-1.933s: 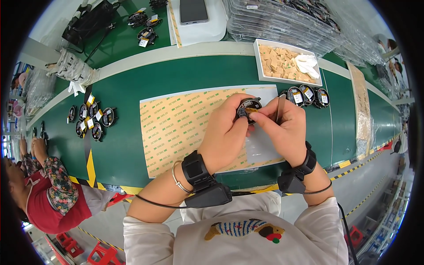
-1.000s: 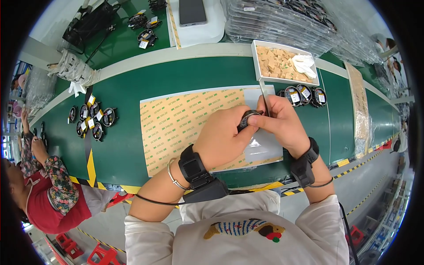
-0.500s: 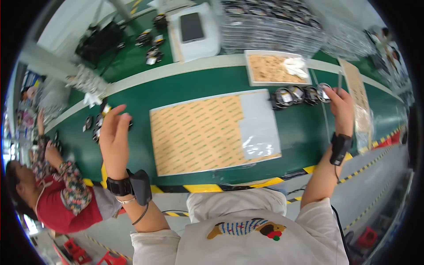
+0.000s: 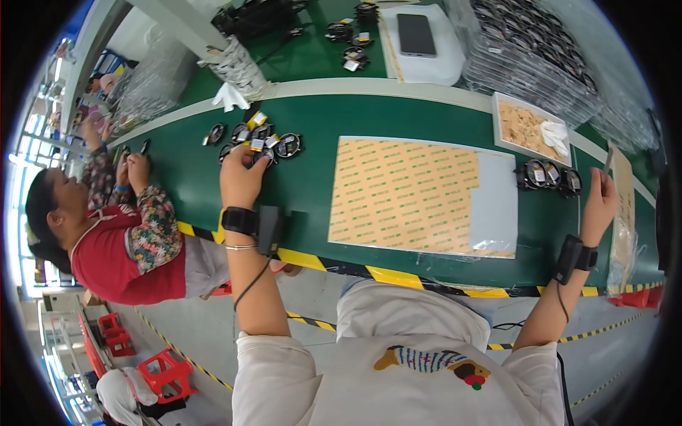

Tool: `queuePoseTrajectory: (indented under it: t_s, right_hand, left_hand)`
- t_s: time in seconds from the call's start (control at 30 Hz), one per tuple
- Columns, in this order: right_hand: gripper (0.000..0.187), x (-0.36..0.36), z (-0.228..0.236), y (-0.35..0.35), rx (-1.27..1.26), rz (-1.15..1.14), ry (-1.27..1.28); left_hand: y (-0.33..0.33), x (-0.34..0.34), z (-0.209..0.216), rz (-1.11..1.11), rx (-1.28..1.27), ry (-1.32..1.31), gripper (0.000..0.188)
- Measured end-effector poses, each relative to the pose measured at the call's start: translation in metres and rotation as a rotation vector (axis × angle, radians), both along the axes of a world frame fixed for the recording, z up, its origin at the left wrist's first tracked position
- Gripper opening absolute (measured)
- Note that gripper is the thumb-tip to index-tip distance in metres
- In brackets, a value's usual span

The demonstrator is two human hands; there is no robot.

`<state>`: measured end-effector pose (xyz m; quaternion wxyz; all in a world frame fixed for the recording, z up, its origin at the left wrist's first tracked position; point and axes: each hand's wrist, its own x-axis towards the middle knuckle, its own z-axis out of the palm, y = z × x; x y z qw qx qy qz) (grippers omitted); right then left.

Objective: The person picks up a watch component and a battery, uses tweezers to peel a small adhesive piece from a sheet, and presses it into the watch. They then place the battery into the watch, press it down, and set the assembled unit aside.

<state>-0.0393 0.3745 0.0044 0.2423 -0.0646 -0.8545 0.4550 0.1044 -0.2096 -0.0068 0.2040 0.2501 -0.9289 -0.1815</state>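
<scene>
My left hand (image 4: 241, 179) reaches into a loose cluster of round black ring-shaped parts (image 4: 288, 145) with small yellow and white labels. Its thumb and forefinger are closed around one round black part (image 4: 265, 157), mostly covered by the fingers. My right hand (image 4: 600, 204) grips a thin metal tweezers-like tool (image 4: 609, 160) that points up from the fingers. Just left of that hand, more round parts (image 4: 552, 173) stand on edge in a short row. Between my hands lies a flat tan sheet (image 4: 401, 195) with printed green marks; its right part is bare grey-white backing.
A shallow white box (image 4: 529, 147) holds tan scraps and a white crumpled piece. Behind the ledge are a dark phone-like slab (image 4: 416, 35) and stacked clear trays (image 4: 526, 60). A co-worker in red (image 4: 124, 255) sits at left. Striped tape (image 4: 398, 277) edges the green table.
My right hand has let go of a round part at the row's end and drawn away, keeping the tool. My left hand has come down onto the cluster. The view has turned left.
</scene>
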Motion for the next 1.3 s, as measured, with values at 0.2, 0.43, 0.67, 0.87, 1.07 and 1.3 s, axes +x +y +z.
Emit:
queuePoseTrajectory:
  t_s: [0.2,0.43,0.67,0.87,1.07,1.3]
  right_hand:
    - [0.033,0.032,0.024,-0.094,-0.327,0.269,0.079]
    - [0.019,0.047,-0.002,-0.133,-0.638,0.721,-0.337]
    - [0.007,0.046,-0.010,-0.137,-0.624,0.707,-0.449]
    - [0.008,0.040,-0.008,-0.131,-0.671,0.743,-0.505]
    - [0.009,0.041,0.009,-0.129,-0.810,0.939,-0.467]
    - [0.008,0.042,0.005,-0.134,-0.784,0.767,-0.277]
  left_hand:
    - [0.021,-0.024,0.007,-0.103,0.722,0.060,0.029]
    - [0.159,-0.080,0.045,-0.478,1.490,0.136,0.022]
    - [0.232,-0.109,0.014,-0.590,1.678,-0.133,0.029]
    - [0.231,-0.107,0.004,-0.581,1.660,-0.093,0.029]
    - [0.237,-0.099,0.012,-0.595,1.684,-0.141,0.027]
    - [0.260,-0.081,0.018,-0.611,1.716,-0.210,0.027]
